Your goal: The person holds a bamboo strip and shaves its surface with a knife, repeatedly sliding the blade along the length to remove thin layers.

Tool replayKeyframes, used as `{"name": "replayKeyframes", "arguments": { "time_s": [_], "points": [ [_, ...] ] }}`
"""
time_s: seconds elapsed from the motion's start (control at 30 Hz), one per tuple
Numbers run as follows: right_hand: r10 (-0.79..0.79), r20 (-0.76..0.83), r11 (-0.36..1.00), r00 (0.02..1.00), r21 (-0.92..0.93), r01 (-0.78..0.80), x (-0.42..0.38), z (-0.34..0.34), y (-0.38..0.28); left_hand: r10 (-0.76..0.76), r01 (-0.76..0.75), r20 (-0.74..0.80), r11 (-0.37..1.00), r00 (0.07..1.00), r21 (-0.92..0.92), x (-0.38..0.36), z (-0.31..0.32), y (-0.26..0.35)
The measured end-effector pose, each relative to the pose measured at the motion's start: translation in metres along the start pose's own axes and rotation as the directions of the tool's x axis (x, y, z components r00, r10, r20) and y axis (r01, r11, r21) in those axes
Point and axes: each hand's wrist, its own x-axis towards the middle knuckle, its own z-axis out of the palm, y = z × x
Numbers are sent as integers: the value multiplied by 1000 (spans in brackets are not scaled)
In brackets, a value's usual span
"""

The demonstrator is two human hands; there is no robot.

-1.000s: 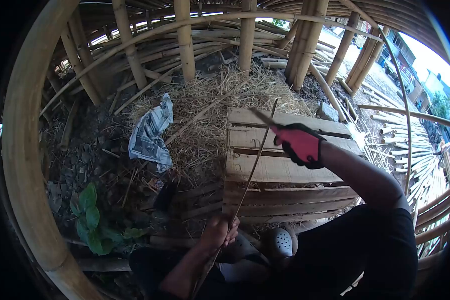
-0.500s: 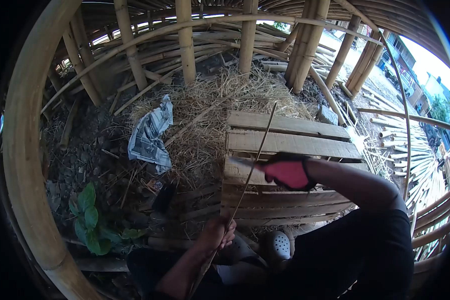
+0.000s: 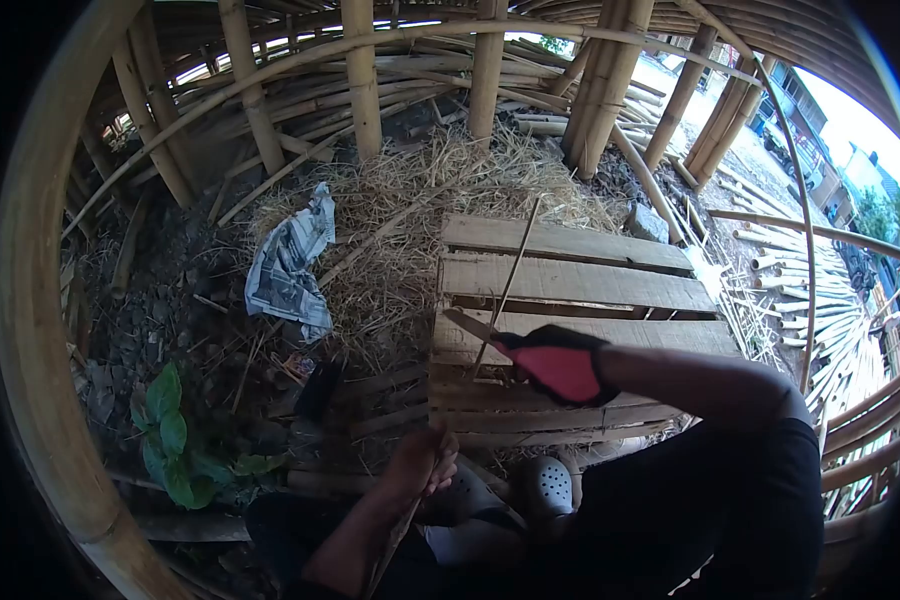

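Observation:
My bare left hand is closed round a thin bamboo strip low in front of my lap. The strip slants up and away over the wooden slats, and its lower end trails below my fist toward my left forearm. My right hand, in a red and black glove, grips a knife. Its handle is hidden in the glove. The blade points left and crosses the strip about midway between its far tip and my left hand.
A slatted wooden pallet lies before my feet, with straw beyond it. Crumpled newspaper and a leafy plant are at left. Bamboo posts and a curved pole surround me. Cut bamboo poles lie outside.
My right hand and the knife have moved down along the strip, nearer my left hand. My left hand keeps its hold. The whole view has shifted slightly.

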Motion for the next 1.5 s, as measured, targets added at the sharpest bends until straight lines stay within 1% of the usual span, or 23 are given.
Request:
{"name": "replayKeyframes", "arguments": {
  "time_s": [0.03,0.1,0.13,0.27,0.37,0.4,0.43,0.47,0.53,0.63,0.7,0.83,0.9,0.97,1.03,1.1,1.17,1.23,1.3,1.33,1.37,1.43,1.5],
  "points": [
    [-10,72,998,997,58,6,-7,-18,-8,5,-3,40,999,999,-38,2,-1,-2],
    [-40,-206,923,978,366,115,2,-29,-5,-4,10,78,997,997,-80,1,-4,-5],
    [-26,-256,940,966,322,111,-3,-24,-4,-19,25,83,997,996,-75,1,-4,-5],
    [-56,86,998,995,5,56,4,-3,4,-61,65,44,995,997,-75,1,-5,-2],
    [-107,-166,872,980,457,173,6,-27,5,-19,31,103,993,994,-111,1,-1,-2],
    [-93,-277,892,956,403,203,4,-16,8,-29,41,100,992,995,-119,-1,2,-2],
    [-120,-152,974,981,175,146,-1,-4,14,-62,62,-18,998,998,-24,-3,7,0],
    [-40,-4,977,999,211,39,-1,6,15,-77,88,-137,993,988,75,-3,8,3],
    [45,101,996,994,73,-53,-4,1,2,-60,60,-30,998,998,-1,2,-1,0],
    [-38,-44,820,998,570,56,1,-24,3,-34,39,77,997,996,-63,2,-5,-6],
    [-41,-168,839,985,529,125,3,-3,17,0,3,82,999,997,-44,1,-1,-8],
    [-60,65,998,996,26,59,-11,-8,-4,-24,25,23,1000,999,-15,3,-4,-5],
    [-54,-186,905,981,407,127,-3,-18,2,-30,34,86,998,996,-48,3,-7,-8],
    [-99,-278,909,955,365,200,0,-3,5,-38,42,71,997,997,-58,5,-6,-9],
    [-63,22,989,998,138,59,-5,20,1,-28,30,52,998,998,-54,3,-3,-6],
    [-67,47,997,997,43,65,-6,-5,-5,-33,34,28,999,999,-42,2,-3,-5],
    [-67,-207,944,976,304,129,-3,-15,-6,34,-31,61,999,998,-44,1,0,-7],
    [-77,-268,953,960,263,150,-6,-5,-3,3,-1,42,999,999,-39,5,-5,-13],
    [-18,115,986,993,169,-2,4,8,2,-13,13,25,1000,1000,-13,8,-5,-8],
    [-216,98,950,971,-209,232,1,-3,-7,-4,6,43,999,999,-32,5,-3,-5],
    [-16,26,999,1000,-40,17,-6,-9,-12,-3,6,62,999,998,-54,3,-3,-5],
    [-77,-203,986,976,128,104,-10,-16,-12,3,0,58,999,998,-38,4,-3,-4],
    [10,-109,1000,994,4,-9,-13,3,-11,20,-18,52,999,998,-33,3,1,-7]
  ]
}}
